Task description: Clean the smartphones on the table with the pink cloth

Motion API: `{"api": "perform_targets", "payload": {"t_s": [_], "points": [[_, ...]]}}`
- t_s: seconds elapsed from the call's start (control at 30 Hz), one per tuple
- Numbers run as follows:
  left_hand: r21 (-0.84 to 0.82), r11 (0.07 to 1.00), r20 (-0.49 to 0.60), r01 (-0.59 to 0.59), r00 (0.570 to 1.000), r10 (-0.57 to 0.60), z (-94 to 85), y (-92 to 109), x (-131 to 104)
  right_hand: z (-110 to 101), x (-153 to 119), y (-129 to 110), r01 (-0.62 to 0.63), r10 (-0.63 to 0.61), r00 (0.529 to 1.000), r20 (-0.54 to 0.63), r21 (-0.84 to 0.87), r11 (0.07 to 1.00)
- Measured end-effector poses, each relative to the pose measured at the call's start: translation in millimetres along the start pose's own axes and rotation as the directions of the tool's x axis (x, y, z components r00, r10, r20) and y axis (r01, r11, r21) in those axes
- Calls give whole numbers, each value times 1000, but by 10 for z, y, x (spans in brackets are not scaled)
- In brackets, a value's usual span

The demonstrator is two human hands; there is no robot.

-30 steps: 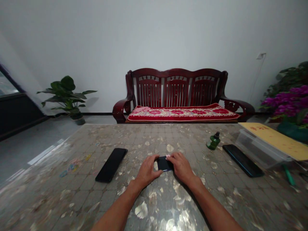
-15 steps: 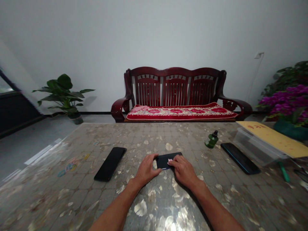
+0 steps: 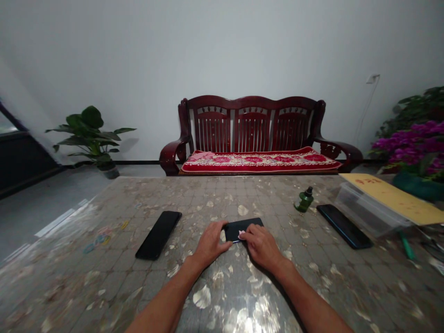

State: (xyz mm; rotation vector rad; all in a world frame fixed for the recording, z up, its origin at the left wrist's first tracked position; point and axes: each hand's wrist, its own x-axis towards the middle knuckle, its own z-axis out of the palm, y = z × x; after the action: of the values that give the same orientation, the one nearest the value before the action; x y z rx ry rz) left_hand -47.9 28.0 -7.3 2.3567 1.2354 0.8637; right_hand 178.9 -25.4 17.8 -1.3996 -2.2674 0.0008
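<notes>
A black smartphone (image 3: 239, 225) lies sideways on the patterned table between my hands. My left hand (image 3: 211, 243) grips its left end, fingers at the far edge and thumb at the near edge. With bent fingers my right hand (image 3: 260, 243) pinches a small pale pink cloth or tissue (image 3: 242, 235) against the screen. Most of that wad is hidden under the fingers. Left of my hands rests a second black phone (image 3: 158, 235); a third dark phone (image 3: 344, 226) is off to the right. Near it stands a small green bottle (image 3: 304, 200) with a black top.
Coloured clips or bands (image 3: 101, 238) lie at the table's left. On the right are a clear plastic box (image 3: 371, 210) under a yellow sheet (image 3: 395, 196), a green-handled tool (image 3: 407, 247) and a pot of purple flowers (image 3: 416, 145). Beyond the table stands a wooden bench (image 3: 251, 125).
My right hand has slid the pink wad slightly left and nearer to me across the phone's screen. My left hand keeps its hold on the phone's left end.
</notes>
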Motion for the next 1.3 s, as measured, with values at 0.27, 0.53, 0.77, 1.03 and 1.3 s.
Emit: {"api": "perform_targets", "payload": {"t_s": [0.27,0.53,0.77,1.03,1.3], "points": [[92,995,72,-44,997,37,-62,83,9,-102,-26,238,-217,216,976,-21,-48,975],[95,995,55,-35,998,30,20,188,39,-24,14,51,-189,191,982,14,-91,978],[122,992,20,10,1000,-13,127,219,111,-56,48,14,-140,144,989,45,-71,988],[111,994,8,16,1000,-17,98,222,116,-113,77,231,-306,304,952,-39,-166,937],[72,997,-24,34,999,-33,139,197,105,-32,154,80,-132,136,990,28,-116,984]]}}
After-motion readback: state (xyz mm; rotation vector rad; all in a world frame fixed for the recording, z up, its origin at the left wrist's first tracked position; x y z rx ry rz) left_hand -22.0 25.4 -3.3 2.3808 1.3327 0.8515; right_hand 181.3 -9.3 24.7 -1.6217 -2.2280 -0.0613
